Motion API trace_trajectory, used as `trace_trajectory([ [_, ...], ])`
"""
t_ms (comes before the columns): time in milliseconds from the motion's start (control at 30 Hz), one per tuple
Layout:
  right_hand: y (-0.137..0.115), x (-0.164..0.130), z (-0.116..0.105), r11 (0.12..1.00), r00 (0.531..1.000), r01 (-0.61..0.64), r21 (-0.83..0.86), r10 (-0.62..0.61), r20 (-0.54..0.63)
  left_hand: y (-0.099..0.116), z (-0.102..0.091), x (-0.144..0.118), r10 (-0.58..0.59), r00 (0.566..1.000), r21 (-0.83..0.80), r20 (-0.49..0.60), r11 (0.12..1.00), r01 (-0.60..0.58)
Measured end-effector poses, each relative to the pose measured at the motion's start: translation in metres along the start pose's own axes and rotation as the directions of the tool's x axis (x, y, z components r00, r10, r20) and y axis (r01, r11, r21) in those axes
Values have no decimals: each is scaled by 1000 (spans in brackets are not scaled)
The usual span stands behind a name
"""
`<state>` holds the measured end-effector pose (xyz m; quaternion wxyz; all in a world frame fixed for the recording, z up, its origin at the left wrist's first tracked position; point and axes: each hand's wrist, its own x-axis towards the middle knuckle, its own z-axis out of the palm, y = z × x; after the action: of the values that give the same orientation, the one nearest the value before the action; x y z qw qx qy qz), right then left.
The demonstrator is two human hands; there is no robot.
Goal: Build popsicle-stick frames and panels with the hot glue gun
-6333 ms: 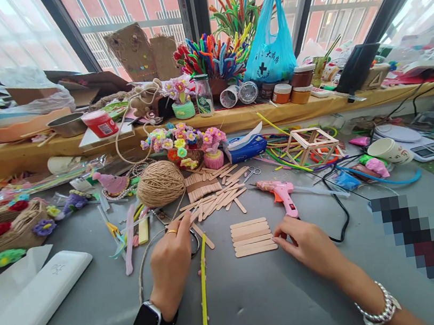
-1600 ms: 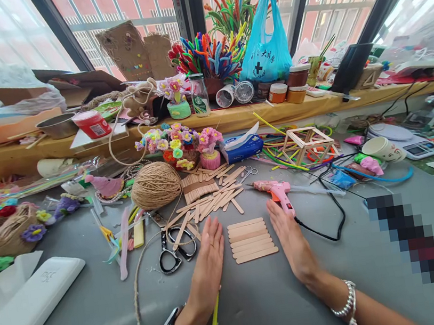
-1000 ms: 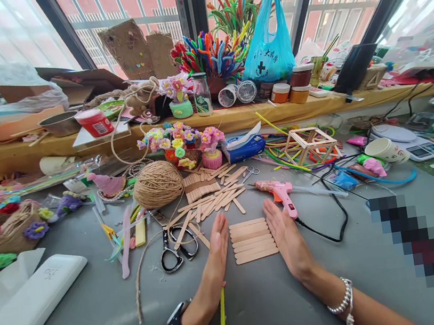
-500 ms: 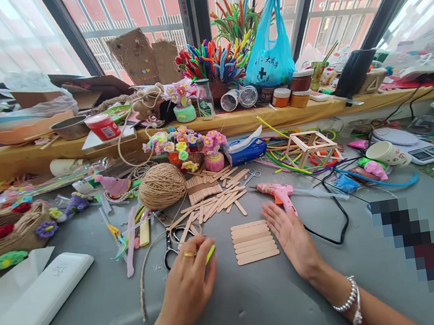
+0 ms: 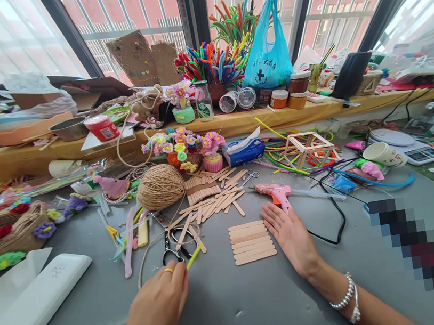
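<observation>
My left hand [image 5: 159, 299] is closed around a thin yellow-green stick [image 5: 194, 257]; its tip points up and right, and the rest is hidden in the fingers. Right of it, several wooden craft sticks [image 5: 252, 242] lie side by side in a flat row. My right hand [image 5: 291, 238] rests open at the row's right edge, fingers stretched out and palm turned toward the sticks. Just beyond its fingertips lies a pink glue gun [image 5: 275, 192]. Black-handled scissors [image 5: 169, 254] lie on the table in front of my left hand, partly under loose sticks.
A ball of twine [image 5: 160, 187] and a pile of loose craft sticks [image 5: 222, 200] lie farther back. A stick frame [image 5: 309, 148] stands at back right, near the glue gun's black cable [image 5: 341, 228]. On the left are a white device [image 5: 40, 311] and a flower-trimmed twine basket [image 5: 10, 240].
My left hand has moved left and toward me, turning so that more of the yellow-green stick shows. My right hand has stayed by the row of craft sticks.
</observation>
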<state>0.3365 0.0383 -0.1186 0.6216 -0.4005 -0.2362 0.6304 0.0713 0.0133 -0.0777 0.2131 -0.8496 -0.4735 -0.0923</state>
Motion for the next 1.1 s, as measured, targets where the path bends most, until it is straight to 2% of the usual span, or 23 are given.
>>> trace_trajectory([
  [100, 0, -1, 1, 1000, 1000, 4, -8, -4, -2, -20, 2, -1, -87, 996, 90, -3, 992, 87],
  [167, 0, -1, 2, 1000, 1000, 13, -17, -13, 2, -32, 5, 0, -224, 974, 98, -18, 970, 225],
  [200, 0, -1, 2, 1000, 1000, 17, -22, -17, 6, -34, 6, 1, -318, 946, 49, -56, 946, 321],
  [267, 0, -1, 2, 999, 1000, 27, -33, -26, 12, -31, 7, 4, -512, 853, -216, -99, 848, 484],
  [300, 0, -1, 2, 999, 999, 31, -35, -30, 13, -25, 7, 7, -606, 784, -427, -134, 749, 506],
  [333, 1, -1, 2, 999, 999, 32, -35, -32, 14, -16, 7, 11, -659, 751, -661, -31, 577, 480],
  [367, 1, -1, 2, 999, 999, 32, -31, -32, 13, -6, 7, 15, -668, 737, -841, 102, 338, 423],
  [400, 1, 0, 2, 999, 999, 32, -23, -31, 13, 6, 7, 20, -645, 737, -936, 202, 96, 340],
  [433, 1, 0, 2, 999, 999, 32, -14, -31, 14, 18, 8, 25, -614, 736, -955, 285, -116, 273],
  [467, 2, 0, 2, 999, 999, 32, -5, -32, 16, 29, 10, 31, -574, 735, -930, 362, -275, 244],
  [500, 2, 0, 2, 999, 999, 33, 1, -33, 18, 39, 12, 37, -519, 735, -885, 437, -393, 249],
  [533, 2, 1, 2, 999, 999, 36, 3, -36, 19, 48, 15, 44, -487, 720, -843, 494, -472, 259],
  [700, 3, 2, 6, 999, 999, 39, -5, -39, 21, 73, 28, 66, -407, 627, -684, 664, -670, 290],
  [867, 6, 0, 8, 999, 998, 50, -22, -49, 45, 82, 32, 71, -376, 638, -642, 672, -726, 248],
  [1100, 6, -1, 9, 998, 995, 29, -52, -24, 94, 86, 29, 69, -365, 617, -565, 697, -810, 159],
])
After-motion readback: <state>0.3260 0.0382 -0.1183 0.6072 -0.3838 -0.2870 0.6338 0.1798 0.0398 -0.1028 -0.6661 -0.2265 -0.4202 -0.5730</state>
